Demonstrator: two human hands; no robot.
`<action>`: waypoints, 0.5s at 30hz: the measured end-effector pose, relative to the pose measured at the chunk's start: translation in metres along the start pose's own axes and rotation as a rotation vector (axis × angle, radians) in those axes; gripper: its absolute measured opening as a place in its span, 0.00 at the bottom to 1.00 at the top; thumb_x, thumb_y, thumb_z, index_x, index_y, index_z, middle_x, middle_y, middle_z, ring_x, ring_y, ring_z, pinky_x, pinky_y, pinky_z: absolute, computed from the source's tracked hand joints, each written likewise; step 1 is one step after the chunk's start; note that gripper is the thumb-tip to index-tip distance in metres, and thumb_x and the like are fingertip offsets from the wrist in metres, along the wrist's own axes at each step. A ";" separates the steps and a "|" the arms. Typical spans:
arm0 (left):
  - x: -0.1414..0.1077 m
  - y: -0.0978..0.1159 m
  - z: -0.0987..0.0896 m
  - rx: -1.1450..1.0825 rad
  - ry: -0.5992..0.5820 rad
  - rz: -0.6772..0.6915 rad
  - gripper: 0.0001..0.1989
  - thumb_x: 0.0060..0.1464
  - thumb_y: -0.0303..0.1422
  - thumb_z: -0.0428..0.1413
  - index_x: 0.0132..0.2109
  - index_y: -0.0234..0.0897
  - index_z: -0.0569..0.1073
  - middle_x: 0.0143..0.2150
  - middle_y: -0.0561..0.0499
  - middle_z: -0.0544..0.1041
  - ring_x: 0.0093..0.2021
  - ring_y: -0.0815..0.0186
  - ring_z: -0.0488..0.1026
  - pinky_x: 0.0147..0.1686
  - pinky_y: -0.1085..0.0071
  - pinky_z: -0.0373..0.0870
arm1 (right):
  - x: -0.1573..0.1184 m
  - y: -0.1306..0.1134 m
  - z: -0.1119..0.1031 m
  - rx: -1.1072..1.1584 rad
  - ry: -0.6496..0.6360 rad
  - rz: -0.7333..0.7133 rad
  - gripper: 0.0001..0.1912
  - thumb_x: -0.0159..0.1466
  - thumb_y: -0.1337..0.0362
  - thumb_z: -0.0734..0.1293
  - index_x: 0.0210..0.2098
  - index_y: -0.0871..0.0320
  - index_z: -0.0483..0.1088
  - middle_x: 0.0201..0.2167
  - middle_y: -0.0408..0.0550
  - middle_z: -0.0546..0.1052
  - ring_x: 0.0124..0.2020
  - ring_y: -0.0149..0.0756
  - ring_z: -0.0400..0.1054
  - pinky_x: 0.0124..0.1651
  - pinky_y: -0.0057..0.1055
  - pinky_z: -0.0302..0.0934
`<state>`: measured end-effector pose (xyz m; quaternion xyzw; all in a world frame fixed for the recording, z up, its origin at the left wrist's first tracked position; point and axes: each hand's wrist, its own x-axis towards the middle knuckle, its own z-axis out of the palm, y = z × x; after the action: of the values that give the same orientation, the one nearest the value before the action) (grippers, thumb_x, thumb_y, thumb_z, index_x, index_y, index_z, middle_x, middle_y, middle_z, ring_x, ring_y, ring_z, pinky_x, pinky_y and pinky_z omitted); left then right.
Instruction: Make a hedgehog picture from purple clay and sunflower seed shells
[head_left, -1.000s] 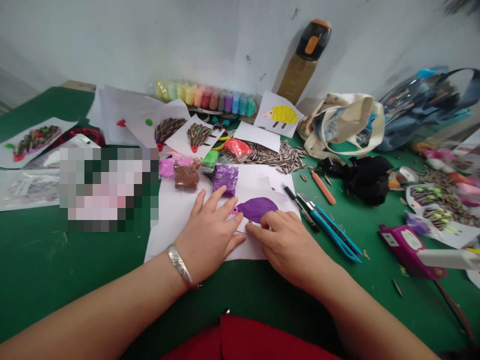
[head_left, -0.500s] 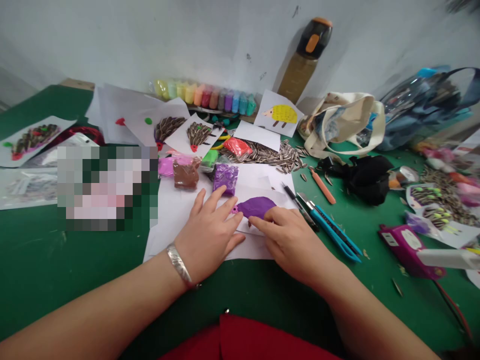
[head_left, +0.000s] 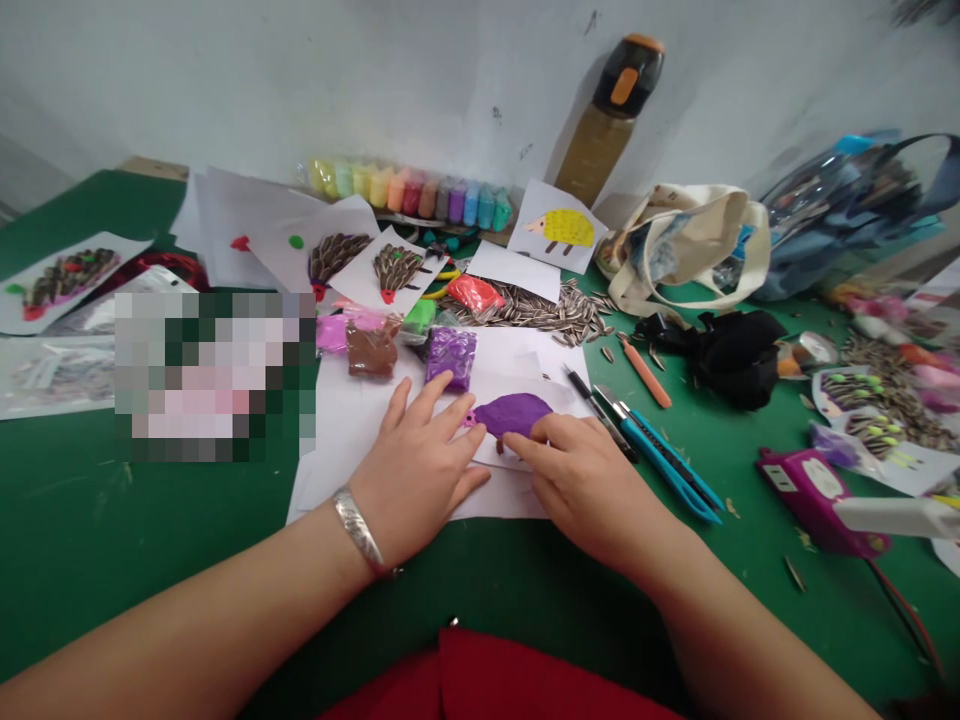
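Observation:
A flat purple clay shape lies on white paper, with a small pink clay piece at its left end. A little brown clay piece shows at its lower edge. My left hand rests on the paper with its fingers spread, fingertips beside the pink end. My right hand has its index finger stretched to the lower edge of the purple shape, next to the brown piece, its other fingers bent. I see nothing held in either hand. Part of the purple shape's right end is hidden behind the right hand.
Bagged purple clay and brown clay sit behind my left hand. Right of the paper lie a pen, a blue cutter and an orange tool. Sunflower seeds and a hedgehog drawing are farther back.
My right index fingertip has shifted slightly to the right along the purple shape's lower edge, showing more of the brown piece. My left hand has stayed in place.

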<state>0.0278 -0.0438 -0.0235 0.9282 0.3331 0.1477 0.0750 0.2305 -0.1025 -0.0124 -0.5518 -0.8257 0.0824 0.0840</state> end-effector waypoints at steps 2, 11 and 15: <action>0.000 0.000 0.000 0.002 0.001 0.001 0.14 0.57 0.35 0.58 0.50 0.36 0.77 0.58 0.39 0.72 0.65 0.40 0.57 0.60 0.34 0.51 | 0.001 -0.001 0.001 -0.016 -0.035 -0.003 0.18 0.64 0.73 0.59 0.50 0.57 0.71 0.37 0.51 0.71 0.37 0.39 0.62 0.40 0.36 0.52; 0.000 -0.001 0.000 0.017 -0.020 0.004 0.14 0.58 0.35 0.57 0.50 0.36 0.76 0.59 0.40 0.72 0.65 0.40 0.56 0.60 0.35 0.51 | 0.002 0.002 -0.001 0.125 -0.022 0.016 0.18 0.65 0.73 0.57 0.50 0.57 0.72 0.37 0.51 0.72 0.39 0.38 0.64 0.41 0.35 0.55; 0.000 0.000 0.000 0.021 -0.026 0.002 0.14 0.58 0.35 0.57 0.50 0.36 0.76 0.59 0.40 0.72 0.65 0.40 0.56 0.60 0.35 0.50 | 0.003 -0.001 -0.003 0.092 -0.088 0.011 0.17 0.64 0.74 0.59 0.48 0.58 0.73 0.35 0.50 0.71 0.36 0.37 0.62 0.39 0.34 0.53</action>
<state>0.0273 -0.0436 -0.0238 0.9311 0.3328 0.1323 0.0696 0.2291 -0.0999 -0.0088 -0.5476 -0.8209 0.1449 0.0724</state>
